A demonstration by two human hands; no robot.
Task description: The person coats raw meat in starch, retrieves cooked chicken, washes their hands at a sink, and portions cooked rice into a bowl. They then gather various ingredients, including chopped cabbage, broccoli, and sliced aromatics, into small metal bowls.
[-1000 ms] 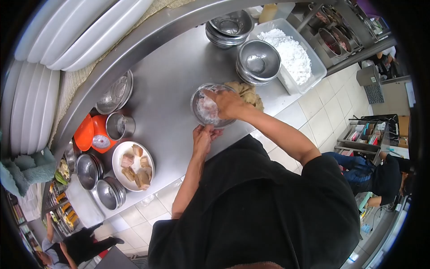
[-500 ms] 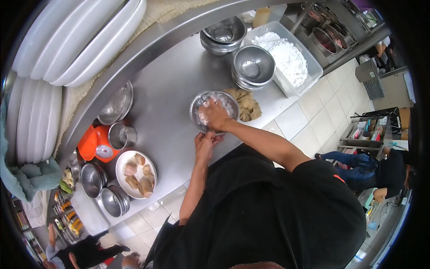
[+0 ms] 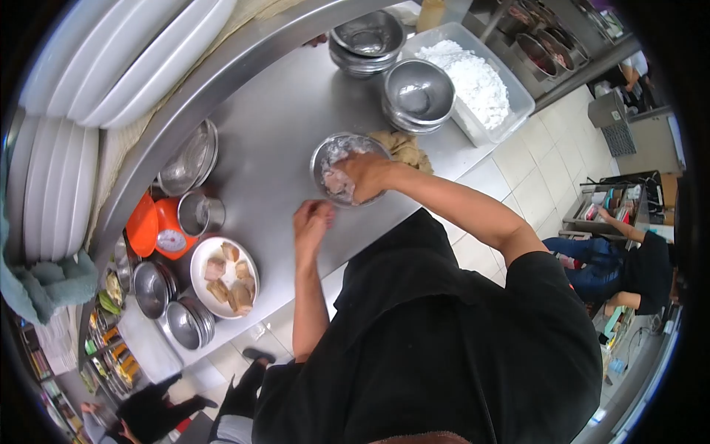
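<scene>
A steel bowl [image 3: 316,175] stands near the table's front edge, holding pinkish pieces coated in white powder [image 3: 339,182] that look like meat. My right hand [image 3: 365,176] reaches down into it, its fingers curled among the floured pieces and partly hidden by the back of the hand. Left of the bowl and apart from it, my left hand [image 3: 313,220] hovers over the table edge, fingers loosely curled with nothing visible in them. A brown cloth [image 3: 407,151] lies against the bowl's right side.
A clear plastic tub [image 3: 522,112] of white powder [image 3: 469,83] stands at the right, beside stacked steel bowls [image 3: 418,90]. At left are a white dish [image 3: 201,284] with meat chunks [image 3: 216,269], an orange scale [image 3: 174,235] and more bowls [image 3: 185,325]. Stacked white plates [image 3: 62,189] sit on a shelf.
My left hand has left the bowl's rim and moved left. My right hand has turned and curled deeper among the floured pieces, and the bowl sits slightly higher in view.
</scene>
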